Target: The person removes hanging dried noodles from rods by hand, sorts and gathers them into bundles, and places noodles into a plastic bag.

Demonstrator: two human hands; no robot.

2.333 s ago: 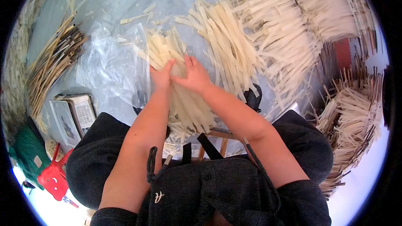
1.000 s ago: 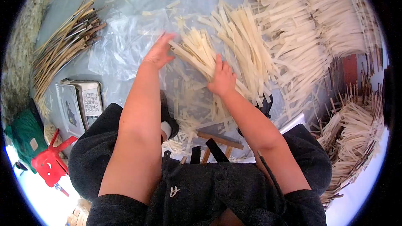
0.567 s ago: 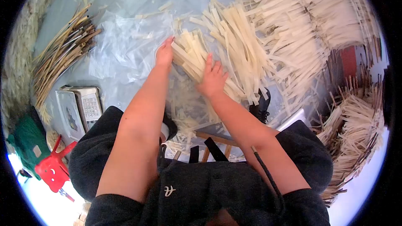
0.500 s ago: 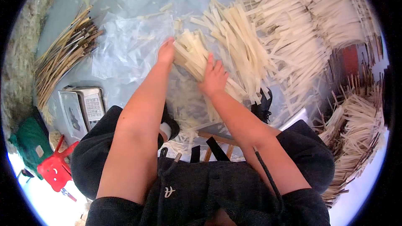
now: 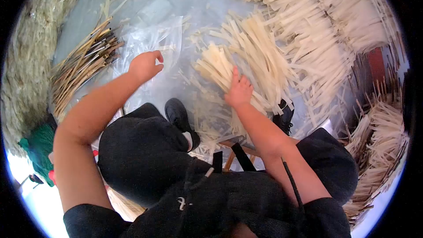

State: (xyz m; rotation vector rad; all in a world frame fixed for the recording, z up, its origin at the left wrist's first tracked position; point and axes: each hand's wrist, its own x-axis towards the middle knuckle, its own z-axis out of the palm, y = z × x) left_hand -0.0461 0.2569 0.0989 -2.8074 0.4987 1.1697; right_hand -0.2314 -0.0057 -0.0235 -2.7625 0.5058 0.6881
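One hand, the right hand (image 5: 240, 91), is resting with fingers extended on a bundle of pale flat strips (image 5: 216, 64), which is lying beside a longer strip pile (image 5: 260, 39). The left hand (image 5: 147, 65) is hanging over clear plastic sheeting (image 5: 172, 35), its thumb and forefinger curving around a narrow gap.

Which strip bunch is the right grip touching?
The small bunch of flat cream strips, left of the bigger cream bunch; only it lies under the right grip.

Dark short-sleeved top (image 5: 251, 202) with drawstrings (image 5: 291, 181) and a pale emblem (image 5: 181, 203); dark trousers (image 5: 136, 163); black shoes (image 5: 176, 112).
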